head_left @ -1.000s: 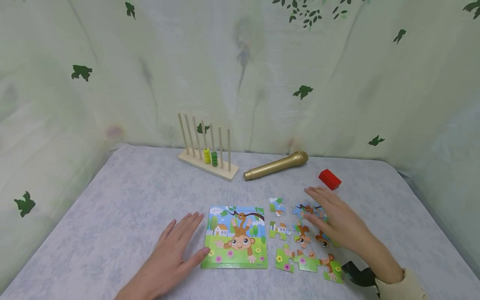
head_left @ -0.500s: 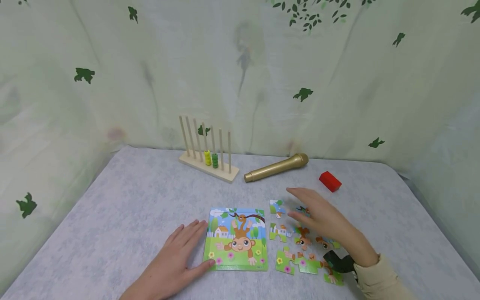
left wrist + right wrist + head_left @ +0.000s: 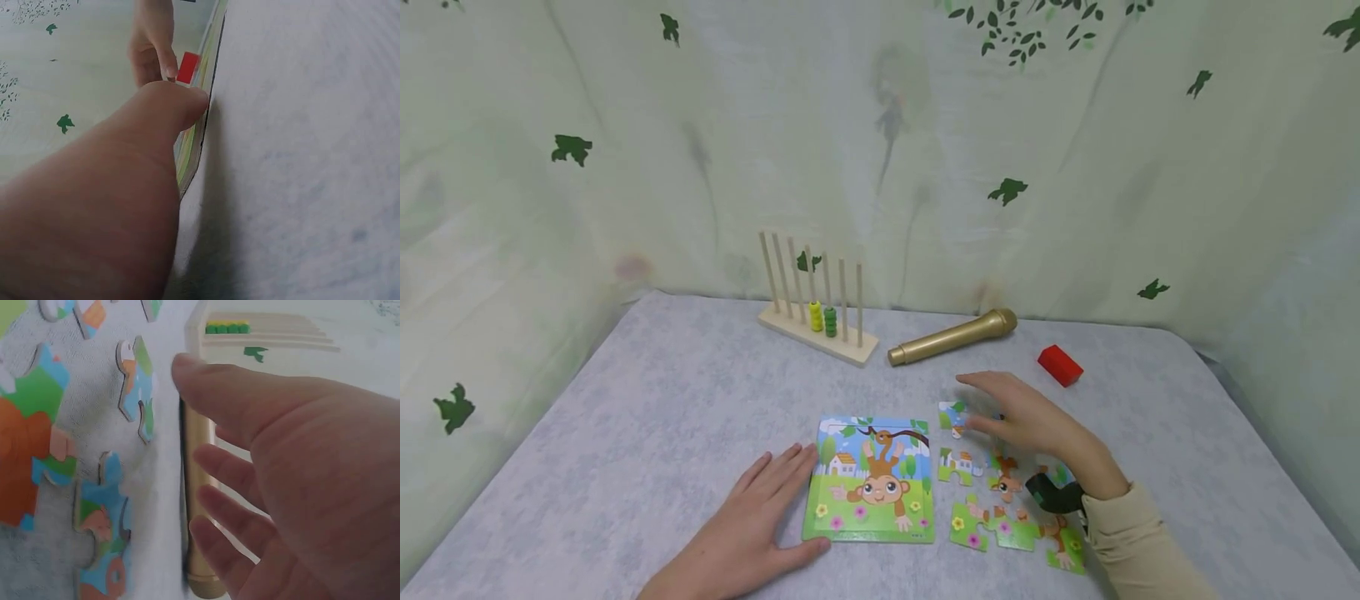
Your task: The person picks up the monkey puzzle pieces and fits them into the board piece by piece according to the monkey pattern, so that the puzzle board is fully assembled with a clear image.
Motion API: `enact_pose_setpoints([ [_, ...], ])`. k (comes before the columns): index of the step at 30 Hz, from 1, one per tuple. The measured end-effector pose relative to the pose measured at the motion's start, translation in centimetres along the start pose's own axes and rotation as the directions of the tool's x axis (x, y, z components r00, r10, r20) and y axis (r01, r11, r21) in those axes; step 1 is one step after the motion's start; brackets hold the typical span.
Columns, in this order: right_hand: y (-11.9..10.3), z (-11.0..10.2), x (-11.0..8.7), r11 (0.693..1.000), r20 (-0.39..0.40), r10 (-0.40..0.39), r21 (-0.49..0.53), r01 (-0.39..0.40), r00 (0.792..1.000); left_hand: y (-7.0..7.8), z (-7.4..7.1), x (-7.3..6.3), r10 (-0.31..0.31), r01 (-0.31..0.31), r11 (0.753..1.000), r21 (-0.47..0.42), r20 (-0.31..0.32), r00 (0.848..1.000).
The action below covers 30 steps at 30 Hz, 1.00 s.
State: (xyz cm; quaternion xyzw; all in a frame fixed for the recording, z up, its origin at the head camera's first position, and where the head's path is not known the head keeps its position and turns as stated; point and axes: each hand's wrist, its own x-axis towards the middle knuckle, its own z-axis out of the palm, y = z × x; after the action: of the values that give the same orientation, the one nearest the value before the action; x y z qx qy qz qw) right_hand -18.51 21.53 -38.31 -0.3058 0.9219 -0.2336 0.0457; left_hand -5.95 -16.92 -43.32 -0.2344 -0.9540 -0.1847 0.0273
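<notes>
A square monkey puzzle board (image 3: 869, 479) lies on the table with its full picture showing. My left hand (image 3: 756, 521) rests at its left side, fingers straight, fingertips right at the edge and thumb by the lower left corner. Several loose puzzle pieces (image 3: 956, 464) lie right of the board, printed with parts of the same monkey scene. Above them hovers my right hand (image 3: 1037, 421), holding nothing, fingers loosely bent and thumb apart. Its thumb is nearest the upper left puzzle piece (image 3: 952, 415). The hand and its wrist camera hide some pieces.
Behind the pieces lies a gold toy microphone (image 3: 951, 337). A red block (image 3: 1060, 366) sits to its right. Further left stands a wooden peg rack (image 3: 820, 335) with yellow and green beads. A pale patterned cloth (image 3: 880, 167) hangs behind the table.
My right hand has moved left across the pieces, towards the upper left one. The left hand has slid slightly right, up to the board's edge. The pieces stay where they were.
</notes>
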Motion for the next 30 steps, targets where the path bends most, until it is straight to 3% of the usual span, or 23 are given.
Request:
enact_pose_setpoints([
  [7,0.6,1.1,0.3,1.0,0.037,-0.001,-0.006,0.001,0.999,0.0,0.0,0.1,-0.016,0.019,0.999,-0.036,0.066,0.998],
  [12,1.0,1.6,0.4,0.999,0.017,-0.015,-0.033,0.015,1.0,-0.2,0.2,0.0,0.008,-0.008,1.0,-0.008,0.036,0.999],
  [20,1.2,1.9,0.5,0.998,-0.018,0.0,-0.056,-0.001,1.0,-0.6,0.3,-0.1,0.09,-0.086,0.994,0.064,-0.071,0.993],
  [30,0.9,1.8,0.6,0.994,-0.036,0.019,-0.106,-0.023,0.999,-0.6,0.4,-0.1,0.099,-0.095,0.994,0.058,-0.069,0.993],
])
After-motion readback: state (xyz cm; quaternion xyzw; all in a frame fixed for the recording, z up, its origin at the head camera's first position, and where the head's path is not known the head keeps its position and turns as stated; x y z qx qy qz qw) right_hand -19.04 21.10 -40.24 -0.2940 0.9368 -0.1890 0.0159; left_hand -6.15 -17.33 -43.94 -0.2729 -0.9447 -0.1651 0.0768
